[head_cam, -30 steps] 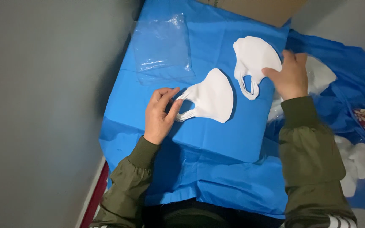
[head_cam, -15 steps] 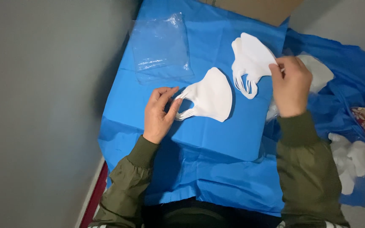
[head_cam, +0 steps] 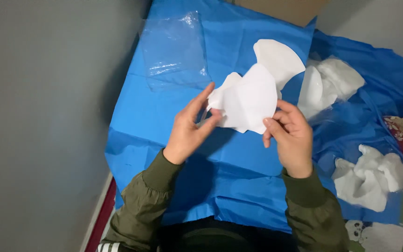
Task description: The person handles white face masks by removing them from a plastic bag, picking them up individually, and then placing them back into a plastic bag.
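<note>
I hold white face masks (head_cam: 250, 98) above a blue sheet (head_cam: 239, 182), stacked one on another. My left hand (head_cam: 190, 128) pinches their left edge by the ear loop. At their lower right edge my right hand (head_cam: 292, 135) grips them with thumb and fingers. A further white mask (head_cam: 281, 58) sticks out behind the front one, towards the upper right; whether it is held or lies on the sheet I cannot tell.
A clear plastic bag (head_cam: 173, 51) lies flat on the sheet at the upper left. White crumpled masks in wrapping (head_cam: 332, 84) sit at the right, with more white bundles (head_cam: 374, 177) lower right. A grey wall (head_cam: 47, 116) runs along the left. A brown box (head_cam: 281, 9) stands at the top.
My right hand brought its mask from the upper right over to the one by my left hand. Both hands have lifted the masks together off the sheet.
</note>
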